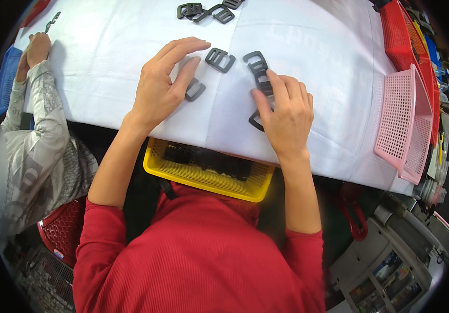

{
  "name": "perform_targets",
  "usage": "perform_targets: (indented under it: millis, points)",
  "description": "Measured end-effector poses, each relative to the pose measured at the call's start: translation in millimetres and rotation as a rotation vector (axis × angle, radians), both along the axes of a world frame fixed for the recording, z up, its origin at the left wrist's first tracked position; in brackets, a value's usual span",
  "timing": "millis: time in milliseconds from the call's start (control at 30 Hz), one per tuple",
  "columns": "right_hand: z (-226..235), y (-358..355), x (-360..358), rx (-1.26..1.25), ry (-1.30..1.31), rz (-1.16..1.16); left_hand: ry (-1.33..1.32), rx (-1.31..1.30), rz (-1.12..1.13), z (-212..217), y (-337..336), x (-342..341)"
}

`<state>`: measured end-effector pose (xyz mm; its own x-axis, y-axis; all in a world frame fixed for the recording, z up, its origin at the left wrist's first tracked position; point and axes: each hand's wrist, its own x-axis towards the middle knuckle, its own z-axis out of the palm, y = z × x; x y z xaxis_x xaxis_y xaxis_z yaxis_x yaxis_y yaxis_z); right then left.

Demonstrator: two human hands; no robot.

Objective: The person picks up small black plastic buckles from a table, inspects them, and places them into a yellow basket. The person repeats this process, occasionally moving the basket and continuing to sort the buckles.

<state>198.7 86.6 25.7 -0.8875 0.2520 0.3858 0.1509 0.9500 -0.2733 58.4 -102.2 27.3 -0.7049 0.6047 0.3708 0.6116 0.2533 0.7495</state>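
Note:
My left hand (164, 83) lies on the white table cover (104, 52), thumb resting on a dark plastic buckle (195, 89); its fingers are spread and curved, holding nothing. Another dark buckle (220, 59) sits just beyond the fingertips. My right hand (285, 112) presses down on a row of dark buckles (258, 68), fingertips on top, with one buckle edge (255, 121) showing under the thumb. More buckles (206, 11) lie at the far edge.
A yellow mesh basket (203, 180) with dark parts sits at the table's near edge on my lap. A pink mesh basket (404, 122) and a red one (404, 36) stand at the right. Another person's hand (36, 49) and patterned sleeve work at the far left.

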Motion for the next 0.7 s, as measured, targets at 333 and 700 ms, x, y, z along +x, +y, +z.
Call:
perform_targets:
  millis: [333, 700]
  points:
    - [-8.3, 32.8, -4.8, -0.225, 0.083, -0.067, 0.299, -0.250, 0.113, -28.1, -1.7, -58.2]
    - [-21.9, 39.7, -8.0, -0.476, 0.219, -0.097, 0.483, -0.309, -0.448, -47.9, 120.8, -69.2]
